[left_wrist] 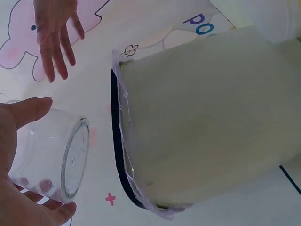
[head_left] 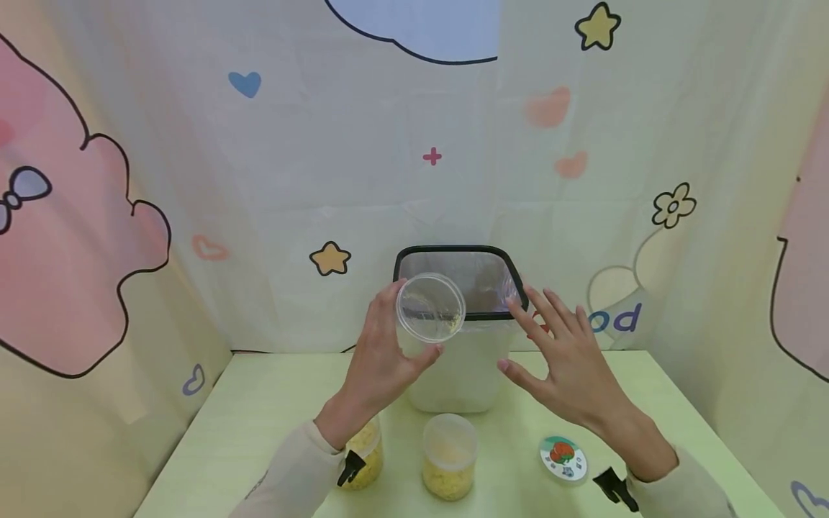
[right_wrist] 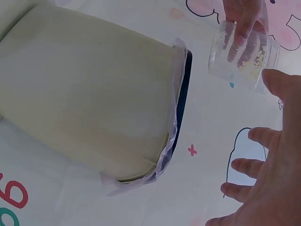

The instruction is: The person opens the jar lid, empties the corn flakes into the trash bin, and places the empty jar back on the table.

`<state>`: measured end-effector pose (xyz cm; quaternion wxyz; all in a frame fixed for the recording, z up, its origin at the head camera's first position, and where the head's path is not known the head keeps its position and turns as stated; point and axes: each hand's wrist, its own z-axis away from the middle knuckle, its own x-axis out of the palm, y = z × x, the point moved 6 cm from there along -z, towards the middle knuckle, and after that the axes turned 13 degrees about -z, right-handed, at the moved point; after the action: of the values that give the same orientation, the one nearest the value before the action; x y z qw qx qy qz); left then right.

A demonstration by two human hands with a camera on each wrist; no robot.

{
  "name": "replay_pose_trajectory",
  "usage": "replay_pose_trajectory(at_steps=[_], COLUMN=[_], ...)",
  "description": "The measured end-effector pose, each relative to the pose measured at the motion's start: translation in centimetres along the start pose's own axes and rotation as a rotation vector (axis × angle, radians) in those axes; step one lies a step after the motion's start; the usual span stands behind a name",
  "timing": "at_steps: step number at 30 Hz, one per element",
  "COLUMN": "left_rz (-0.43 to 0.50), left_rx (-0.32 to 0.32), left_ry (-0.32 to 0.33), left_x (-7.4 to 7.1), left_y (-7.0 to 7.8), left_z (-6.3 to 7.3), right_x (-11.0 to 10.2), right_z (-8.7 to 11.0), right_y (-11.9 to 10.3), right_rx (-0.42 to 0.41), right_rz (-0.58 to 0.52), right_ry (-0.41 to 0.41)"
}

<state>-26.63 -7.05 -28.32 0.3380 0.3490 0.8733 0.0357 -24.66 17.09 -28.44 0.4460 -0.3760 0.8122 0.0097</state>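
Gripped in my left hand point(head_left: 372, 360) is a clear plastic jar point(head_left: 430, 307), held tilted above the front of a pale bin point(head_left: 456, 374). My thumb and fingers wrap its sides in the left wrist view. A few yellow crumbs point(right_wrist: 258, 59) cling to the jar's inside wall. The bin has a black rim point(head_left: 453, 249) and a clear bag lining it. My right hand point(head_left: 573, 367) is held up to the right of the bin's opening, its fingers spread and nothing in them.
On the table, a clear jar point(head_left: 449, 478) part filled with yellow bits stands in front of the bin. Another such jar point(head_left: 370, 464) is partly hidden behind my left wrist. To the right lies a round lid point(head_left: 563, 459) with a red fruit picture. A patterned curtain point(head_left: 363, 158) hangs behind.
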Motion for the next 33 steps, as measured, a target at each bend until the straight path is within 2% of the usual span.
replay_pose_trajectory(at_steps=[7, 13, 26, 33], left_rz=[0.020, 0.049, 0.105, 0.145], left_rx=[-0.023, -0.050, -0.100, -0.131], left_ry=[0.011, 0.005, -0.035, -0.072], left_x=[0.2, 1.0, 2.2, 3.5], left_y=[0.9, 1.4, 1.9, 2.1], left_z=[1.3, 2.7, 4.9, 6.4], right_x=[0.3, 1.1, 1.5, 1.8], right_z=[1.4, 3.0, 5.0, 6.5], right_y=[-0.2, 0.0, 0.4, 0.5], right_rx=[-0.011, -0.012, 0.006, 0.005], right_rz=[0.013, 0.035, 0.049, 0.062], right_ry=[0.012, 0.001, -0.008, -0.002])
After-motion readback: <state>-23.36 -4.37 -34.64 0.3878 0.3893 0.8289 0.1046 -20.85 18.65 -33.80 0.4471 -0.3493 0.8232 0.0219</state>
